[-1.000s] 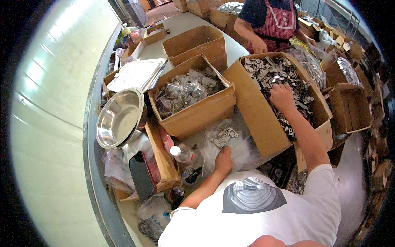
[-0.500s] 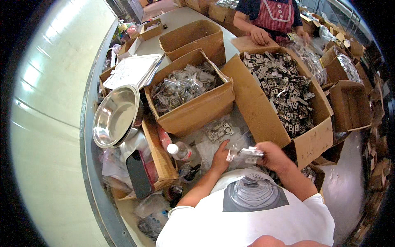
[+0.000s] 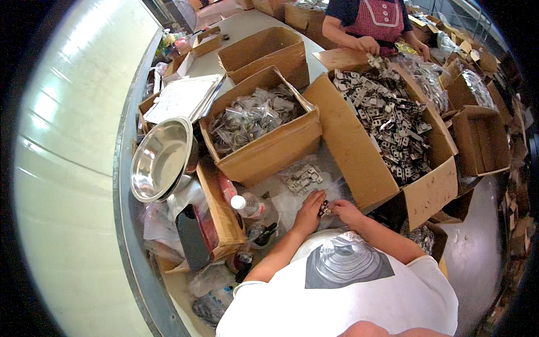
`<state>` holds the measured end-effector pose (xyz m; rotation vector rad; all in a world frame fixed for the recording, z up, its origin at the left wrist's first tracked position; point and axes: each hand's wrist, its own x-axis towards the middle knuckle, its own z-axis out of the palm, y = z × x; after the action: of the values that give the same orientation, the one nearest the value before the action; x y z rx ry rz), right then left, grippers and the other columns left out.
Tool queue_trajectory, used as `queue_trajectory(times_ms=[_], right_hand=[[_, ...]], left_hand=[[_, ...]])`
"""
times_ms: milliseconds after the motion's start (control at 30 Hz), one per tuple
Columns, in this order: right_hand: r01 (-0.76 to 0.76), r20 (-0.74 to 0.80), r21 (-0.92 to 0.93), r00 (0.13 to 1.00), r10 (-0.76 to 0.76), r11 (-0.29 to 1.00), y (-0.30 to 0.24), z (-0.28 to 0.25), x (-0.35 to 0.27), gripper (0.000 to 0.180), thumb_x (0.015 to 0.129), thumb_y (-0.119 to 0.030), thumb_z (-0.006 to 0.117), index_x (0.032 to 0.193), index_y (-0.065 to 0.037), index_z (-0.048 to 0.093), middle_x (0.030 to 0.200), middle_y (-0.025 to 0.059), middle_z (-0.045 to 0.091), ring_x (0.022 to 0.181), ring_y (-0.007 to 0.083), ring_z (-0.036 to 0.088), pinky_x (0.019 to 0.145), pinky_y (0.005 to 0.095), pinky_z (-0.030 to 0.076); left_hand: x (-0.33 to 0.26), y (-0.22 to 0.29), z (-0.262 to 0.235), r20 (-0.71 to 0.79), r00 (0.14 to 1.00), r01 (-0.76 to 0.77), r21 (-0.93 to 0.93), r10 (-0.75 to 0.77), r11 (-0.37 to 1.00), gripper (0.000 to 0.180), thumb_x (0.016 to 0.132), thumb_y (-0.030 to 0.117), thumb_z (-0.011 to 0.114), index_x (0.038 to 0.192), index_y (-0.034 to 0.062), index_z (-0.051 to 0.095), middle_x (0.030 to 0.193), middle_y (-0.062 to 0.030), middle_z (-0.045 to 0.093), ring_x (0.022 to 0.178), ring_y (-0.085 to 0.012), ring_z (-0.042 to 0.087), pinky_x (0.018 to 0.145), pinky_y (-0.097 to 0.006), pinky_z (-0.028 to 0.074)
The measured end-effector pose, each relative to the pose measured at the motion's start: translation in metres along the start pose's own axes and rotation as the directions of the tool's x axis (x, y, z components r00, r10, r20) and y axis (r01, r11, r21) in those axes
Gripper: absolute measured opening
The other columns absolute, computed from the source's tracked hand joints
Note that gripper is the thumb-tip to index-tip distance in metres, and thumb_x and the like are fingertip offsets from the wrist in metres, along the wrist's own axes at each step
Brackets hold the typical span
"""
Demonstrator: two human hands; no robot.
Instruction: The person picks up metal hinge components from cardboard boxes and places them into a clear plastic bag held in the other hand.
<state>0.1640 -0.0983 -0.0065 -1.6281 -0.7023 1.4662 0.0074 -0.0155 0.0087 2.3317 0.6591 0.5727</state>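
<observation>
While my left hand [image 3: 308,214] and right hand [image 3: 347,213] grip parts [image 3: 324,209] by the surface's [image 3: 328,160] near edge, one slack pinch could scatter them.

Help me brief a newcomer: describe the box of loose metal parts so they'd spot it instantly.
Beside the pale table, find the co-worker in the red checked apron. The open cardboard box stands between that person and the wearer's right hand. Unlike its left neighbour, holding bagged pieces, it's heaped with loose metal parts.
</observation>
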Motion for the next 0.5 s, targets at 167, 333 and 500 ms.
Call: queue_trajectory(times_ms=[167, 333, 500], right_hand=[[0.049, 0.02, -0.106, 0.999, -0.047, 0.993, 0.014, -0.001, 0.016, 0.027, 0.089, -0.027, 0.057, 0.092, -0.001, 0.064, 0.083, 0.0024, 0.059, 0.078, 0.0136, 0.053, 0.071, 0.0289, 0.042], [0.311, -0.026, -0.715, 0.883, -0.469, 0.626, -0.005, 0.001, -0.01, 0.03, 0.085, -0.025, 0.062, 0.102, 0.0, 0.064, 0.12, 0.0178, 0.047, 0.108, 0.0298, 0.046, 0.092, 0.0371, 0.037], [0.351, 0.012, -0.706, 0.874, -0.486, 0.615, -0.006, -0.006, -0.007, 0.03, 0.08, -0.013, 0.064, 0.107, -0.002, 0.06, 0.135, 0.0235, 0.035, 0.128, 0.0397, 0.031, 0.107, 0.0423, 0.027]], left_hand=[[-0.008, -0.017, 0.009, 0.084, 0.995, 0.058, -0.012, -0.057, 0.998, 0.059, 0.067, -0.012, 0.052, 0.125, -0.0013, 0.047, 0.132, -0.0185, 0.045, 0.123, -0.0372, 0.041, 0.105, -0.041, 0.034], [-0.002, -0.006, 0.012, -0.016, 0.975, 0.218, -0.074, -0.22, 0.973, 0.057, 0.069, -0.01, 0.051, 0.125, -0.0024, 0.047, 0.13, -0.0202, 0.046, 0.121, -0.0375, 0.043, 0.103, -0.041, 0.035], [0.005, -0.004, 0.013, 0.015, 0.997, 0.077, 0.024, -0.077, 0.997, 0.052, 0.073, -0.008, 0.048, 0.124, -0.0025, 0.048, 0.131, -0.0194, 0.045, 0.122, -0.0368, 0.043, 0.103, -0.04, 0.035]])
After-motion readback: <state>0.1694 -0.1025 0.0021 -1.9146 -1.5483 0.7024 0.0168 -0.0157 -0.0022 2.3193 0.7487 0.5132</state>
